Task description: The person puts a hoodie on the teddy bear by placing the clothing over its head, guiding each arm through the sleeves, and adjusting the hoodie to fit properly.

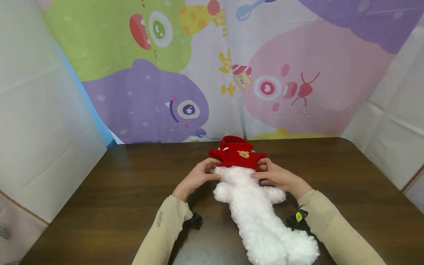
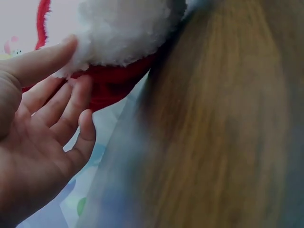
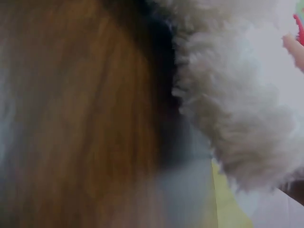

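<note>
A white fluffy plush toy (image 1: 255, 217) lies on the table, its legs towards me and its stubby arms out to the sides. Over its head end sits a small red hoodie (image 1: 233, 158) with a bear face on it, hiding the head. At the hoodie's left edge my left hand (image 1: 198, 176) grips the hem; the left wrist view shows its thumb against white fur and its fingers on red cloth (image 2: 114, 85). My right hand (image 1: 281, 176) holds the opposite side of the hem. Fur (image 3: 228, 95) fills much of the right wrist view, with only a fingertip (image 3: 295, 51) visible.
The dark wooden table (image 1: 132, 191) extends on both sides of the toy. Behind it hangs a cartoon-printed curtain (image 1: 225, 117), close to the hoodie. White panels (image 1: 39, 92) stand at left and right. Black wrist devices (image 1: 196, 221) sit under the sleeves.
</note>
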Motion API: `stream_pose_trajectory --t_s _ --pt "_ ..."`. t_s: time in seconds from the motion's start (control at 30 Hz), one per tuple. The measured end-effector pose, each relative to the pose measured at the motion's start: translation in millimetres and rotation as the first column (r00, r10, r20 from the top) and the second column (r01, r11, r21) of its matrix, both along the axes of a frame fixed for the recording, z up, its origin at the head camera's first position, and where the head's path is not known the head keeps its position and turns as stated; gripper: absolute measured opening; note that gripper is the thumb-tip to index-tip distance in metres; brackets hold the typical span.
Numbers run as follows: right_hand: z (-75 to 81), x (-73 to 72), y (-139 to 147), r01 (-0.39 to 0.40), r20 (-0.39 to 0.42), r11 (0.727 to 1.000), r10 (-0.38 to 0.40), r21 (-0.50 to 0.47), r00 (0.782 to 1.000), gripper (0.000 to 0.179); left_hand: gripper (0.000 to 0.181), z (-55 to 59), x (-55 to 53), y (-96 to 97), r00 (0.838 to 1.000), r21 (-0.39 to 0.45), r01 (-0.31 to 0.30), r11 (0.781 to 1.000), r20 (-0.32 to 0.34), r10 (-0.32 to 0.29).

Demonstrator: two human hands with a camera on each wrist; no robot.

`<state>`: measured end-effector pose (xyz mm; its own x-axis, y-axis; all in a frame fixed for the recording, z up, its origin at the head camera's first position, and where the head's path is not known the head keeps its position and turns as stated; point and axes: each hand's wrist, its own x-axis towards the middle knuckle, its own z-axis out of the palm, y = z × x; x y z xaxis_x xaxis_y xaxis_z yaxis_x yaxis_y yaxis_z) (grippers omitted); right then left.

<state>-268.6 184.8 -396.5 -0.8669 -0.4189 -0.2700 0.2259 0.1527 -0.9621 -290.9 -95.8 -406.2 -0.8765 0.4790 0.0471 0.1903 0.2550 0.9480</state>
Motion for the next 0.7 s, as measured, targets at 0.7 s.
stream_pose_trajectory --t_s 0.7 --pt "2.1 10.8 -23.6 0.17 -0.137 0.985 -0.169 -0.003 0.976 0.075 0.002 18.9 21.3 23.9 0.985 0.174 -0.174 0.969 0.041 0.169"
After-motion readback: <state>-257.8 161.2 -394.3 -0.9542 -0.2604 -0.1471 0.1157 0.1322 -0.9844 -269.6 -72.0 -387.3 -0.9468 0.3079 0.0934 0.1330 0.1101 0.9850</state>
